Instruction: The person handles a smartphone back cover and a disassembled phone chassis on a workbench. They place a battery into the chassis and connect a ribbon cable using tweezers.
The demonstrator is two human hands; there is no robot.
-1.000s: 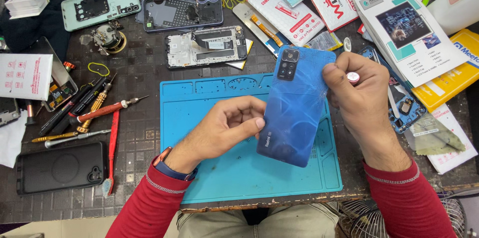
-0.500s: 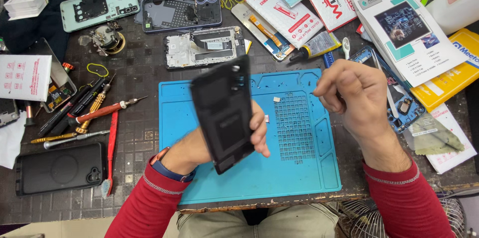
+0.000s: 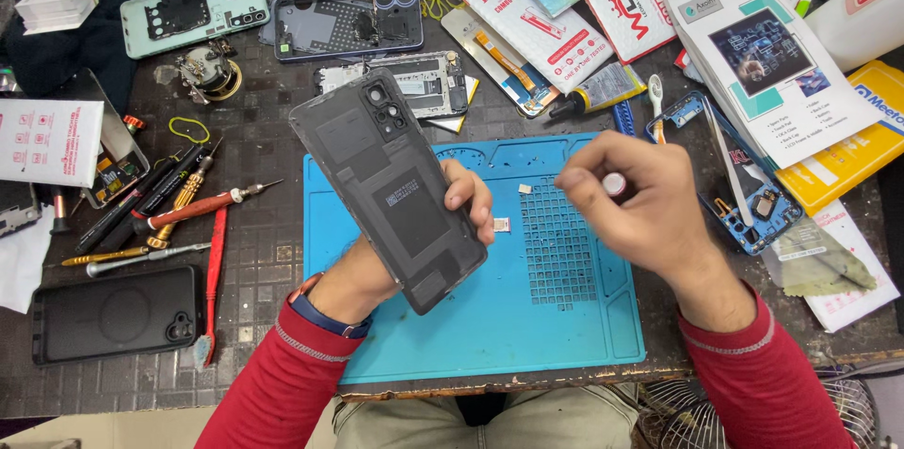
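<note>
My left hand [image 3: 452, 223] holds a phone back cover [image 3: 388, 187] tilted over the blue work mat [image 3: 527, 317], its dark inner side with camera cut-outs facing up. My right hand [image 3: 640, 209] hovers over the mat's right part with fingers curled around a small white-tipped object [image 3: 614, 184]. Two tiny parts [image 3: 502, 224] lie on the mat between the hands.
Screwdrivers and tweezers [image 3: 160, 214] lie left of the mat, with a black phone case [image 3: 113, 312] below them. Opened phones [image 3: 348, 25] and a glue tube [image 3: 598, 91] sit behind. Booklets [image 3: 772, 63] and a blue phone frame [image 3: 744, 190] crowd the right.
The cover was flipped from blue outer side to dark inner side and passed to the left hand alone, drifting left. The right hand let go and lowered slightly over the mat.
</note>
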